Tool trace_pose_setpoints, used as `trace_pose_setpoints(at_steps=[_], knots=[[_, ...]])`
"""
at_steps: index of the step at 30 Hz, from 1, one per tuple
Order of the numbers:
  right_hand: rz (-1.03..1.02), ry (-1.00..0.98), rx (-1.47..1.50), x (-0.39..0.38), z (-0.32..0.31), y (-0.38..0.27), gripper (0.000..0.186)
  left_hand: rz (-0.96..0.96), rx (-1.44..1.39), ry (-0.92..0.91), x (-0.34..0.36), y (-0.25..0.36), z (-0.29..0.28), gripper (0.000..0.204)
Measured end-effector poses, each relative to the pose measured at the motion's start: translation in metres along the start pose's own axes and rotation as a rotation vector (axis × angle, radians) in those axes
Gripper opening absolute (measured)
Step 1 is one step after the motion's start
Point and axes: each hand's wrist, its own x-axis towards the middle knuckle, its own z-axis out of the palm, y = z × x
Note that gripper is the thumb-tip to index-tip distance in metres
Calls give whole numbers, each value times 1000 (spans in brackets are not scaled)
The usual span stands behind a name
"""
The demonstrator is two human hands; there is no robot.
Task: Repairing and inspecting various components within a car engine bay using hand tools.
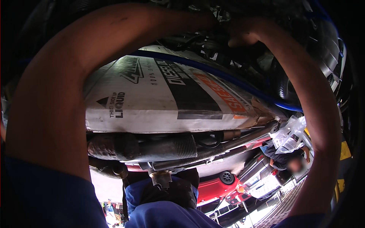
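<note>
Dark machine parts (pixel 205 43), probably metal, cluster in shadow.

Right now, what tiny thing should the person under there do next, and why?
I think shining a light on the right hand might be the best small move. Its fingertips fade into shadow among the dark vehicle parts, and the left hand is almost lost in the dark too, so I can't tell what either one holds.

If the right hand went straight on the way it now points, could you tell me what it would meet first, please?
Probably the left hand, since the right hand points toward it; depth is unclear, so the metal parts near both could come first.
</note>
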Motion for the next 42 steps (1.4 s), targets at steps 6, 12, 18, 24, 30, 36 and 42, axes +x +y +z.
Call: trace_pose_setpoints(at_steps=[6, 12, 18, 24, 30, 36, 42], knots=[[29, -113, 25, 1, -12, -11, 49, 33, 0, -17, -4, -8, 0, 30], [17, -98, -1, 5, -8, -9, 50, 82, 0, -37, -12, 1, -11, 30], [31, -174, -41, 1, -13, -13, 48, -34, -337, -77, -28, 22, -31, 28], [37, -162, -7, 2, -1, -4, 46, -56, -480, -62, -42, 42, -49, 25], [1, -146, -27, 6, -3, -5, 47, 110, 72, -38, -24, 25, -36, 25], [-53, -99, -43, 12, -17, -12, 43, 92, 203, 32, -19, -17, -5, 28], [68, -234, -11, -8, 24, 12, 41, 176, 157, -23, 12, 74, -39, 31]])
